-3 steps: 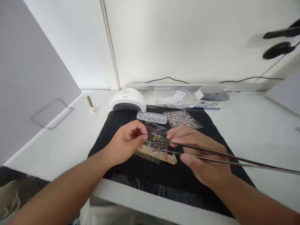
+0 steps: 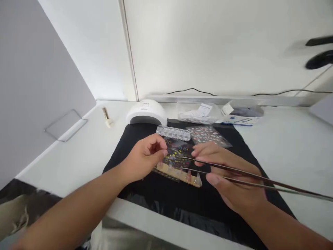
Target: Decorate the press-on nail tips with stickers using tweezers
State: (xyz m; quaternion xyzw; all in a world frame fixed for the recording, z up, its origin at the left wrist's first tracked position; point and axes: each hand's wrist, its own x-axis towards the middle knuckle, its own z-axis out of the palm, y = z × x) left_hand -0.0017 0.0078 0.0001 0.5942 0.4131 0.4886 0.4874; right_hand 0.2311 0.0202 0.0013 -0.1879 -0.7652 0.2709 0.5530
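Note:
My left hand [image 2: 144, 158] rests on a black mat [image 2: 125, 142], its thumb and forefinger pinched at the left edge of a sheet of small coloured stickers [image 2: 179, 148]. Long metal tweezers [image 2: 234, 175] are gripped in my right hand [image 2: 229, 177]; their tips point left over the sticker sheet, near a tan strip of nail tips [image 2: 179, 173]. I cannot tell whether the tweezer tips touch the sheet.
Behind the hands on the mat lie a clear compartment box [image 2: 173, 132] and a second sticker sheet [image 2: 208, 135]. A white nail lamp [image 2: 146, 112], a small bottle [image 2: 107, 117], plastic bags [image 2: 197, 111] and a white-blue packet [image 2: 240, 115] sit near the wall. A grey panel [image 2: 39, 86] stands at left.
The view shifted slightly, so everything sits a little further right and lower. Both hands keep their pose and hold over the sticker sheet.

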